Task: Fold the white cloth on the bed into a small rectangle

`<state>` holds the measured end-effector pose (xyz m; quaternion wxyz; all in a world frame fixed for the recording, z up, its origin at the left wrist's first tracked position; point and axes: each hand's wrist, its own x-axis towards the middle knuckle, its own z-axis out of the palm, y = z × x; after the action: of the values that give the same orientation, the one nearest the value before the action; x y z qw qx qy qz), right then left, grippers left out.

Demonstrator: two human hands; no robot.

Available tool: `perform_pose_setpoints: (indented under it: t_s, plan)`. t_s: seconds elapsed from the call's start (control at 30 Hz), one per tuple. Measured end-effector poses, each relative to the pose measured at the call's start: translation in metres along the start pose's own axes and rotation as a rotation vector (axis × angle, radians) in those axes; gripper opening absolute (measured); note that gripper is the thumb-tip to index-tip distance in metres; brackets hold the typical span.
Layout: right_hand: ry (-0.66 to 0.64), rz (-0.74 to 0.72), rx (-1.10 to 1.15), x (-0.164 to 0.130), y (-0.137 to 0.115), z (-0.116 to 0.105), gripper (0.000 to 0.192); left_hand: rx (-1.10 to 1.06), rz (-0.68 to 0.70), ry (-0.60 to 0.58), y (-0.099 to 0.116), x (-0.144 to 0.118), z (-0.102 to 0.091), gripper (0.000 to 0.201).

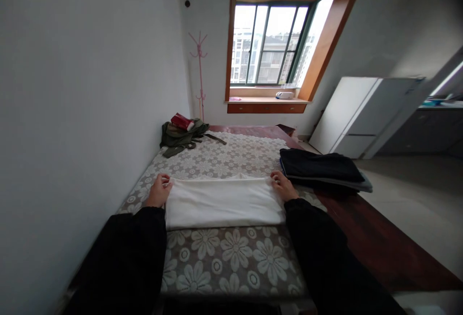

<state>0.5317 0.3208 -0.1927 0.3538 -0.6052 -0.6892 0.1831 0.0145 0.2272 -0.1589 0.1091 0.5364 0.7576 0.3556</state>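
Cloth (224, 204) between both hands (159, 192) (284, 187)

A dark red worktop (376, 242) carries a flowered tablecloth (235, 252), on which a folded white cloth (224, 204) lies crosswise toward the near side and a green bag (179, 137) slumps at the far left, while a stack of dark folded clothes (321, 166) rests at the tablecloth's right edge.

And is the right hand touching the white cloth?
Touching. The head view shows the right hand with curled fingers on the white cloth's far right corner.
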Motion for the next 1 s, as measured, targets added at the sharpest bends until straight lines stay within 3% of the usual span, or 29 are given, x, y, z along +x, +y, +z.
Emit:
perform_pose_setpoints:
  t_s: [0.17, 0.4, 0.67, 0.83, 1.0]
  plan:
    - [-0.028, -0.006, 0.088, -0.003, -0.001, -0.003, 0.029, 0.045, 0.028, -0.104, 0.004, -0.004, -0.006, 0.023]
    - [0.035, 0.097, 0.101, -0.005, -0.010, -0.005, 0.040, 0.062, 0.021, -0.067, 0.017, -0.013, -0.010, 0.038]
    - [-0.084, 0.148, 0.167, -0.007, -0.008, -0.009, 0.061, 0.070, -0.007, -0.081, 0.011, -0.012, -0.008, 0.042]
    - [-0.056, 0.032, 0.183, -0.008, -0.003, -0.009, 0.064, 0.022, 0.049, -0.108, 0.018, -0.011, -0.012, 0.043]
    - [0.004, -0.052, 0.077, -0.020, 0.015, 0.008, 0.074, -0.085, 0.100, -0.101, 0.015, -0.009, -0.011, 0.040]
